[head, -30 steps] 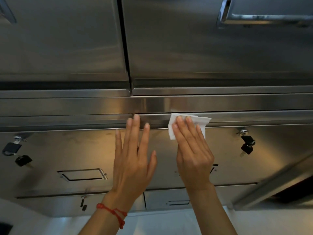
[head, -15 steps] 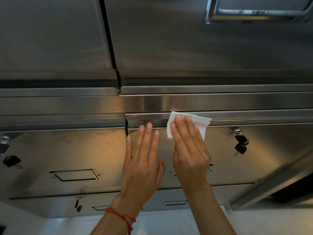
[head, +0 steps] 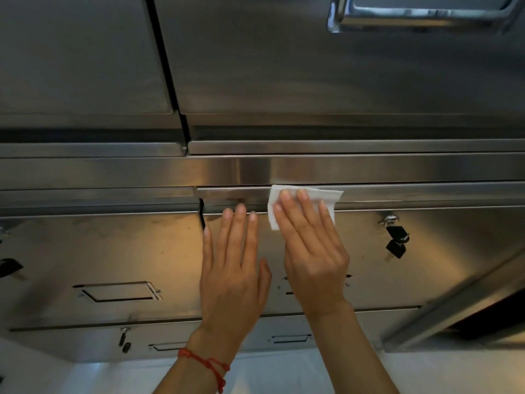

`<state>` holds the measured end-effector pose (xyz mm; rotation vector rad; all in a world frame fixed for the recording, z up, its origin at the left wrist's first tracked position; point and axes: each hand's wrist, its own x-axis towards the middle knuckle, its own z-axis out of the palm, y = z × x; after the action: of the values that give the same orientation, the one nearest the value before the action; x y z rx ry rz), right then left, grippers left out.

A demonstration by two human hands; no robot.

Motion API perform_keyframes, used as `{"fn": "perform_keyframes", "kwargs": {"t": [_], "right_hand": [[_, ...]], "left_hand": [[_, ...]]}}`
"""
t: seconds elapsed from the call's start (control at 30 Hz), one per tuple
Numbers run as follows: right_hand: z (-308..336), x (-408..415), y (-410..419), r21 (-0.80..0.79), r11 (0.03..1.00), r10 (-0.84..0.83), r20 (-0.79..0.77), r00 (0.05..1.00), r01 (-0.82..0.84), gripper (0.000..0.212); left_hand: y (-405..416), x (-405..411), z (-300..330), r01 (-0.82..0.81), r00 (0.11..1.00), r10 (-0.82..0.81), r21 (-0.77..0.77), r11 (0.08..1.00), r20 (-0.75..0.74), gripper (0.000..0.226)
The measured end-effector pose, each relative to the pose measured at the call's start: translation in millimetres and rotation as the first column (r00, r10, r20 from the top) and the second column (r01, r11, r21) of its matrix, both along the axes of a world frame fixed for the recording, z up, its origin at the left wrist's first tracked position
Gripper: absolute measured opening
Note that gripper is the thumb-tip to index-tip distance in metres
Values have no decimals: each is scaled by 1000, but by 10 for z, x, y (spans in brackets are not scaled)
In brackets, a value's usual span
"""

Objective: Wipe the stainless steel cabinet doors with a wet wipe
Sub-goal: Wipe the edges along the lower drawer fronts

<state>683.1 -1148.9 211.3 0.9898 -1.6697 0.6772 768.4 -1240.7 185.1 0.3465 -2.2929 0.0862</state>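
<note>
A white wet wipe (head: 329, 196) lies flat against the top edge of a stainless steel cabinet door (head: 369, 280). My right hand (head: 312, 260) presses it there with straight fingers, covering most of the wipe. My left hand (head: 234, 277) rests flat on the same door just to the left, fingers spread, its fingertips at the door's upper rim. A red string bracelet sits on the left wrist. The neighbouring door (head: 99, 251) on the left shows smudges.
Black keys (head: 396, 241) hang from a lock at the right of the wiped door. A recessed handle (head: 119, 291) sits in the left door. Upper cabinet doors (head: 284, 66) with a chrome handle (head: 420, 15) rise above. A slanted steel edge (head: 454, 302) crosses at right.
The view has shifted right along the cabinet. My left hand has slid from the seam between the doors onto the right door, closer to my right hand, which keeps pressing the wipe.
</note>
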Motion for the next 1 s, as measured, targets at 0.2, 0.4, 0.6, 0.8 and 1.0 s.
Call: {"fn": "perform_keyframes", "kwargs": {"t": [0.2, 0.4, 0.6, 0.8, 1.0], "right_hand": [[-37, -101, 198, -33, 996, -78, 21, 997, 79, 25], [16, -100, 139, 21, 1000, 6, -29, 1000, -5, 28], [-57, -189, 305, -59, 996, -69, 40, 997, 71, 32], [23, -137, 201, 18, 999, 32, -15, 999, -31, 29], [-1, -250, 390, -5, 1000, -18, -6, 1000, 18, 32]], "left_hand": [[-5, 8, 6, -8, 1000, 9, -7, 1000, 13, 61], [-15, 3, -2, -14, 1000, 14, -9, 1000, 28, 63], [0, 12, 16, -21, 999, 22, -12, 1000, 39, 62], [16, 7, 45, -17, 999, 16, 20, 1000, 35, 61], [6, 23, 56, -18, 998, 16, 35, 999, 57, 63]]}}
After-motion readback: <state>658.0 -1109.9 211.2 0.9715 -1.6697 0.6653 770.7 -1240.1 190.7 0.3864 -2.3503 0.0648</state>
